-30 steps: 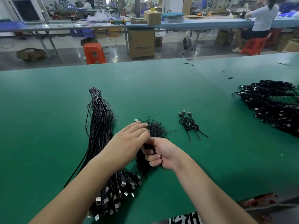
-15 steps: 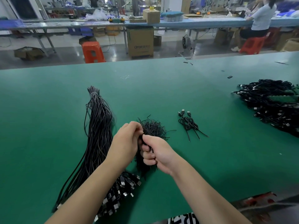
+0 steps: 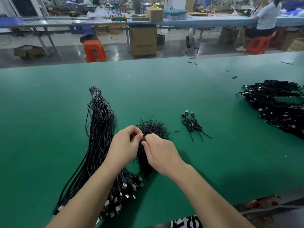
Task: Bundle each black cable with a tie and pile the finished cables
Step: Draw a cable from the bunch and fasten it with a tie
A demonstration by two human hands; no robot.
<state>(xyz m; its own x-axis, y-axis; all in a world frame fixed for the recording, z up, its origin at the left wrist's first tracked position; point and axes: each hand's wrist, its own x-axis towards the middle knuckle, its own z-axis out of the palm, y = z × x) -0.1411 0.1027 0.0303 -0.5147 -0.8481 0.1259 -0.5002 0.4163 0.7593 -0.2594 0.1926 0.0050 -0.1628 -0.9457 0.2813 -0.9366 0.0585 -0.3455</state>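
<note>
a long bundle of unbundled black usb cables [image 3: 100,134] lies on the green table [image 3: 49,112], left of both hands; its far end is bound with a light band and its usb plug ends fan out under the left forearm.

the left hand [image 3: 124,146] sits just right of this bundle. its fingers [image 3: 133,130] are curled inward, with the tips drawn together at a thin black tie [image 3: 144,137], which stands up in the narrow gap between the two hands.

the right hand [image 3: 160,153] meets the left at the same point. its fingertips [image 3: 148,137] are also curled and closed on the tie. it cannot be told how far each fingertip wraps the strand.

a loose heap of black ties [image 3: 154,128] lies directly beyond the fingertips of both hands, and a dark tuft of more ties [image 3: 144,165] extends toward the viewer beneath the right palm.

right of the right-hand fingers, apart from them, lie two tied cables [image 3: 191,125] side by side, plugs pointing away.

well apart to the far right, a large pile of finished cables [image 3: 279,109] rests at the table edge.
</note>
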